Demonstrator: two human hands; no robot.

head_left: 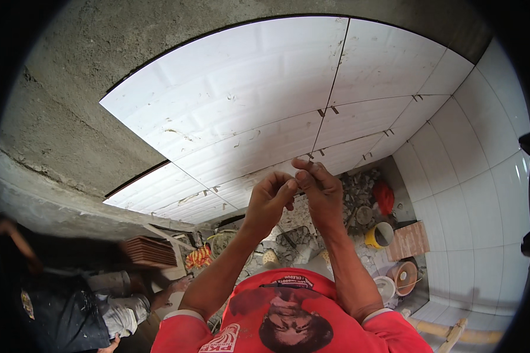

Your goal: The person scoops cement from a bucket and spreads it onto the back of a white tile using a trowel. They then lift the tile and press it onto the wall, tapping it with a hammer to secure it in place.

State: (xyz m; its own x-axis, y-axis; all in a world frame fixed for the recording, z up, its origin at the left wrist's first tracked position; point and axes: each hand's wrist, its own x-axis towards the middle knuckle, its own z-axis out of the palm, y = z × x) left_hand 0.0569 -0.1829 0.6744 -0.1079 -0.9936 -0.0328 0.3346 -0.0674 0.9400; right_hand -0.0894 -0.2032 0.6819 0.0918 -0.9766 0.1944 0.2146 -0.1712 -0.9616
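Observation:
My left hand [272, 197] and my right hand [322, 191] meet in front of me, thumbs and forefingers pinched close together. Whatever sits between the fingertips is too small or too hidden to make out. Beyond them rises a wall of large white tiles [247, 88], with smudges of mortar on their faces. Small dark tabs [321, 112] stick out of the tile joints in pairs. Both hands appear to be apart from the tiles, near the lower rows.
Rubble [359, 188] covers the floor below, with a yellow bucket [371, 238], a red bag [383, 197] and a brown tub [405, 277]. White tiles [471, 188] line the right wall. At left, another person [65, 312] is near stacked brown tiles [150, 252]. Bare cement [82, 117] borders the tiling.

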